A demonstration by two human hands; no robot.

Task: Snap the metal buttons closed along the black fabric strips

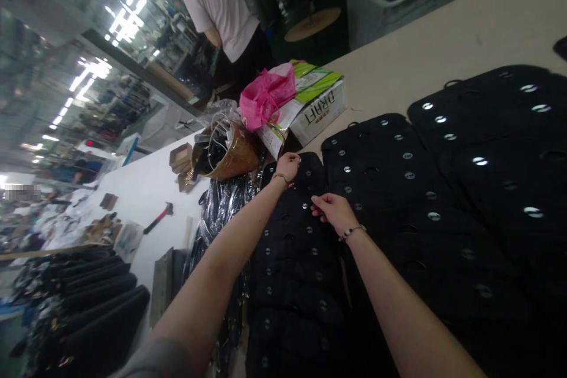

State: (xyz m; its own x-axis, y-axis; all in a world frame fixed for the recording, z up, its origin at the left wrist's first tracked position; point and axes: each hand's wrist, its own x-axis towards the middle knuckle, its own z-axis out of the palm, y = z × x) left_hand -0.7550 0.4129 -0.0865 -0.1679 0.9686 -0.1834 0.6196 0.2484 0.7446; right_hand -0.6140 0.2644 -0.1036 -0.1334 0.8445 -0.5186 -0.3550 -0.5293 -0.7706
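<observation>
Black fabric pieces (292, 260) lie overlapped in a row in front of me, with small shiny round discs (305, 206) on them in two lines. My left hand (289, 166) is over the far end of this row, its fingers pinched near a small shiny disc; whether they grip it is too small to tell. To the right, my right hand (332, 210) is over the row's right edge, thumb and fingertips together beside another disc. Anything between those fingertips is too small to make out. More black pieces with discs (381, 189) lie in rows to the right.
Beyond the rows stand a DRAFT box (319, 112), a pink mesh bag (268, 97) and a brown basket (234, 156). A hammer (158, 218) lies on the white table (137, 189). Plastic-wrapped items (225, 212) adjoin the left row. A person (225, 6) stands across the table.
</observation>
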